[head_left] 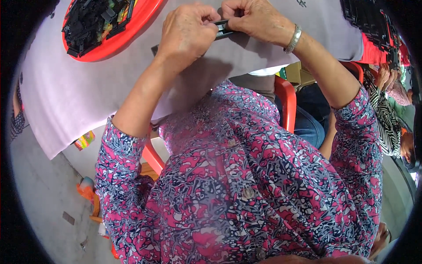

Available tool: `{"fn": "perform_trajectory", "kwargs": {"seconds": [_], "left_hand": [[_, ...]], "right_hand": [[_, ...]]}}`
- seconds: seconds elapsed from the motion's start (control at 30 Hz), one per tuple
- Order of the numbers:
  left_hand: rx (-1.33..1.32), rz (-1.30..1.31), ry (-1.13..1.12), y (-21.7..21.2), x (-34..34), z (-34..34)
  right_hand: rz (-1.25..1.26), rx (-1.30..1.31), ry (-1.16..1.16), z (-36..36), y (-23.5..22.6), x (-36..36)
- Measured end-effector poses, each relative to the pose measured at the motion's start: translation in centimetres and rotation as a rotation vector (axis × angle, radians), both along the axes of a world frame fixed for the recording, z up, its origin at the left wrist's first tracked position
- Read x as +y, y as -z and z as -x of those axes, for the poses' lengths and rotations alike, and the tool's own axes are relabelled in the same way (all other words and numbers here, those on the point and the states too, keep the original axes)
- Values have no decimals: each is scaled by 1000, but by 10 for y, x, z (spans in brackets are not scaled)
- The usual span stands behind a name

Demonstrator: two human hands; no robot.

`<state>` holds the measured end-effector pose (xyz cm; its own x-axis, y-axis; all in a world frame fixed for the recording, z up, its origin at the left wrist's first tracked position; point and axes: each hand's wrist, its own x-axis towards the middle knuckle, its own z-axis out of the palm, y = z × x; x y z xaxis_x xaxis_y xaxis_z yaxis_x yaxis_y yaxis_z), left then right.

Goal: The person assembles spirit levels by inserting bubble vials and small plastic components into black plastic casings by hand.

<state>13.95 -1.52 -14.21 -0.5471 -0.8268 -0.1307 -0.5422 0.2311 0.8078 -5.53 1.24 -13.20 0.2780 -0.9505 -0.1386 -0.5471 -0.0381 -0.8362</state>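
Note:
Over the far part of the table, my left hand (188,33) and my right hand (259,21) are close together. Between them is a narrow black plastic piece (225,32) with a pale, shiny insert. The fingers of both hands are closed on it, left hand at its left part and right hand at its right part. My fingers cover both ends, so its full length cannot be seen. A silver bracelet (293,38) circles my right wrist. Next to my left wrist, a small dark piece (154,49) lies on the cloth, partly hidden.
A red tray (140,22) at the far left holds a heap of black plastic parts (88,26). More black parts (369,22) lie at the far right. A pale cloth (83,92) covers the table. Beside me are a red chair arm (288,103) and seated people.

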Motion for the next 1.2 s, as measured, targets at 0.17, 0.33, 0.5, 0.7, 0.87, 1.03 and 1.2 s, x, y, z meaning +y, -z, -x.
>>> {"fn": "perform_trajectory", "kwargs": {"seconds": [0.17,0.33,0.5,0.7,0.87,1.03,1.2], "left_hand": [[758,249,109,7,-5,4],[-42,-130,94,-24,-21,-5],[92,221,-32,-35,-6,-21],[-13,166,3,-40,-9,-23],[-56,186,-1,-23,-13,-26],[-36,-9,-20,-34,-11,-27],[-31,-40,10,-38,-9,-32]], "right_hand": [[-118,-93,-5,8,19,-13],[-174,-167,-27,15,20,-23],[-54,-36,-26,1,14,-23],[-51,70,-72,-14,7,-33],[-155,-31,-28,-25,6,-29],[-355,-81,66,-35,-19,-20],[-123,-61,-57,-32,-7,-17]]}}
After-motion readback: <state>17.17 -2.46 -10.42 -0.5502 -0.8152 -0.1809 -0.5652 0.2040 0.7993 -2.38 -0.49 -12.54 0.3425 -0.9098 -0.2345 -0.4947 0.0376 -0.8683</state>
